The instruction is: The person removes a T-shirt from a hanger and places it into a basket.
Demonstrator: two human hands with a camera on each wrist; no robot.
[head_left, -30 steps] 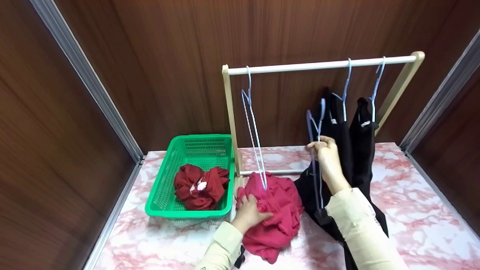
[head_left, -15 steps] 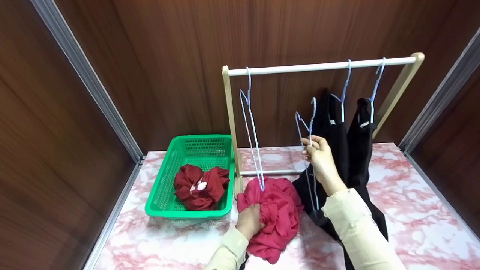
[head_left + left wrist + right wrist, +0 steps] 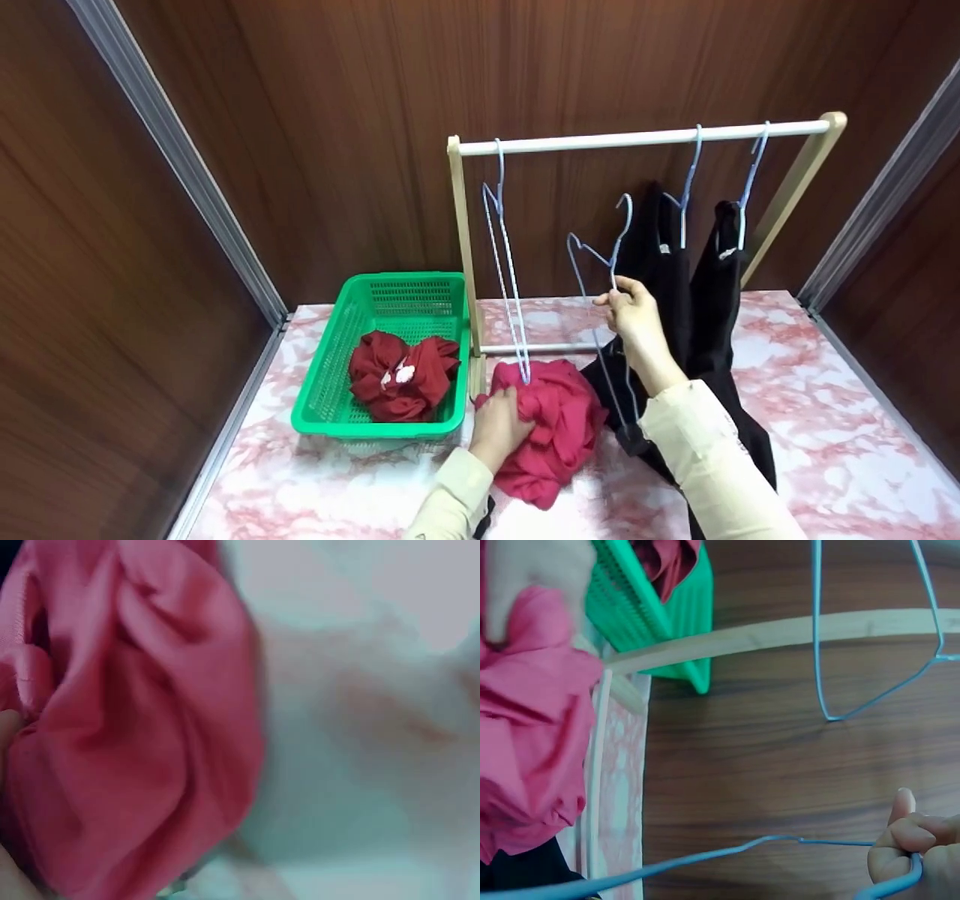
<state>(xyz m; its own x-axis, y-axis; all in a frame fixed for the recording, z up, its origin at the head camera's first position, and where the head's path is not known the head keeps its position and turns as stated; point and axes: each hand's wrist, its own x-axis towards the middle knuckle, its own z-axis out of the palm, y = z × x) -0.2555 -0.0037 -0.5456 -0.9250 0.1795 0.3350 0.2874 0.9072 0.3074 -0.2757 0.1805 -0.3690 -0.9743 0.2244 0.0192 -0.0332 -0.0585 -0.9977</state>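
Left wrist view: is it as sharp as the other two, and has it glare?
Left wrist view: less sharp, table blurred, bright glare top right; head view: pink cloth and rack clearer; right wrist view: wall grain clear, left hand soft.

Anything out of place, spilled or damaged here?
Nothing looks spilled or broken. The one untidy spot: the black garments hung on the rack seem to trail onto the table, where hung clothes would normally dangle free. The right sleeve hides part of them. The pink cloth is bunched under the left hand.
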